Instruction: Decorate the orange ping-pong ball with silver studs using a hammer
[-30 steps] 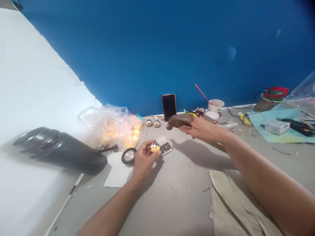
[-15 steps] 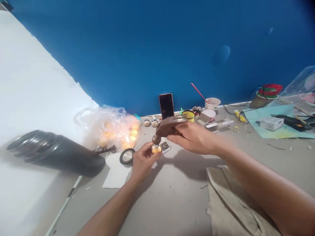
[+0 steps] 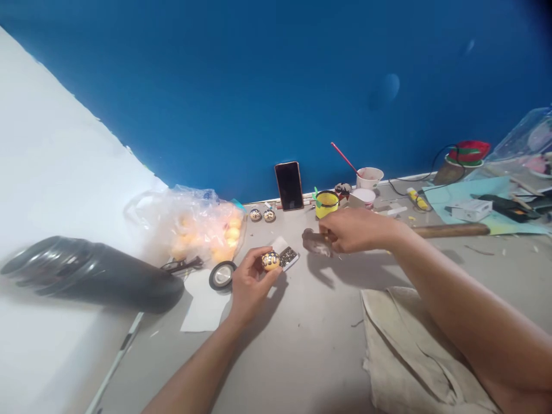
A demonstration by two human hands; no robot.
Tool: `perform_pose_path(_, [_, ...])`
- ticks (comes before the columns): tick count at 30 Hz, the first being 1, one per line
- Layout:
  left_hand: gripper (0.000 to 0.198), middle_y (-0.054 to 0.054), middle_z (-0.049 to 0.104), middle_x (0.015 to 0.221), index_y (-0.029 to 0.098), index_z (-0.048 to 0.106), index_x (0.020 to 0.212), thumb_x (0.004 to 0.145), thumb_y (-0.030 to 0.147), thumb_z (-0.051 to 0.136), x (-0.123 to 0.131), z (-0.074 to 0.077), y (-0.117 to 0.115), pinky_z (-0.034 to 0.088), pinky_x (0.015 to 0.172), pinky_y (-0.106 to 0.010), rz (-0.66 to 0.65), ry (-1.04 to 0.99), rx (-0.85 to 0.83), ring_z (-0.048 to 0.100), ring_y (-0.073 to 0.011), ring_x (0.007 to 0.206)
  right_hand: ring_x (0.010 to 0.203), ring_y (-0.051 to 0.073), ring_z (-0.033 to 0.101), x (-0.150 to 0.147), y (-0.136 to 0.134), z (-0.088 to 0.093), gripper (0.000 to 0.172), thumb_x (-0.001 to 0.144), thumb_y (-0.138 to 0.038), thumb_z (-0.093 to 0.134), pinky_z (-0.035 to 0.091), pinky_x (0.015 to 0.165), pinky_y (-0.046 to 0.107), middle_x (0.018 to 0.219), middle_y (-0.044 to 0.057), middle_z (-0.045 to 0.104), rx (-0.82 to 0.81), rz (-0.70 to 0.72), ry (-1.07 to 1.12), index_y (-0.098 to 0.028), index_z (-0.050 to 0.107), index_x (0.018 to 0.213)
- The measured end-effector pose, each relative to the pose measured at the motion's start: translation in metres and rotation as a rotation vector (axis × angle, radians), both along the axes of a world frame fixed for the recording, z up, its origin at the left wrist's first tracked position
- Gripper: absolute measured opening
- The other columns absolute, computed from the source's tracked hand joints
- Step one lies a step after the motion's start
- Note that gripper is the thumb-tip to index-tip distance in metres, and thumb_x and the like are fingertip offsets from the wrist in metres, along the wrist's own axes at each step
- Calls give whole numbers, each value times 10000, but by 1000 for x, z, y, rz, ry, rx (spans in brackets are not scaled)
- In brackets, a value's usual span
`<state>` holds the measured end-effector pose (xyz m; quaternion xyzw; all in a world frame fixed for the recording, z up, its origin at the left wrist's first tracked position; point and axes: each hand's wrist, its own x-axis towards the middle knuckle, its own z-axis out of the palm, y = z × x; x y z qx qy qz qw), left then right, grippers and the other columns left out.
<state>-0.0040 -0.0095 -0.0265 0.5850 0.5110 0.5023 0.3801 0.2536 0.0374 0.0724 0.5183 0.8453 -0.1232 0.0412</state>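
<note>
A small yellow ball (image 3: 270,260) dotted with shiny metal studs is pinched between the thumb and fingers of my left hand (image 3: 252,282). Right beside it lies a small open box (image 3: 288,257) of tiny metal pieces. My right hand (image 3: 357,230) is closed on a hammer (image 3: 452,230) near its head, which is low over the table to the right of the box; the wooden handle reaches out to the right behind my wrist. Two more studded balls (image 3: 262,215) rest near the wall.
A phone (image 3: 290,186) leans on the blue wall, with a yellow cup (image 3: 326,204) and a white cup (image 3: 370,177) to its right. At left are a bag of orange balls (image 3: 198,224), a tape roll (image 3: 223,275) and a dark cylinder (image 3: 95,276). Folded cloth (image 3: 414,351) lies front right.
My right hand has moved right and down with the hammer, away from the ball. The studded ball stays in my left hand, and its studs are now more visible.
</note>
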Motion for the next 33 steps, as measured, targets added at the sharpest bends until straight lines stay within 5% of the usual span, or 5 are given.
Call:
perform_pose_path(14, [261,-19,645,871,201,655,958,745,333,727,-4,12,10,431,516,-237,-16,-382,-243,608,-138,633,860,296,681,-13,22,-43,296,741,-194,654,324,561,296,982,141,727,-64,-12,-143,-155,659,1034])
perform_pose_path(18, [209,-4,571,616,193,629,658,788,343,695,-5,25,23,394,533,-265,-98,139,-242,537,-152,576,869,301,682,-9,26,-47,374,708,-228,712,325,563,297,988,148,725,-105,-24,-110,-149,654,1068])
perform_pose_path(21, [128,-36,654,775,218,709,723,827,268,651,2,37,39,437,704,-308,-225,625,57,612,-196,748,872,305,681,-6,28,-49,364,702,-235,720,345,587,304,982,152,728,-126,-29,-88,-148,668,1052])
perform_pose_path(26, [256,-62,633,832,218,726,732,884,151,531,25,42,58,361,623,-304,-462,1228,80,619,-212,778,892,312,679,-5,27,-50,356,709,-279,723,366,644,312,1003,163,733,-168,-46,-94,-146,682,1036])
perform_pose_path(33, [317,-86,620,816,194,695,676,910,119,495,36,28,57,337,628,-326,-426,1358,101,616,-231,755,919,323,687,-7,27,-51,385,711,-303,718,392,652,314,1020,169,739,-179,-28,-114,-140,695,1059])
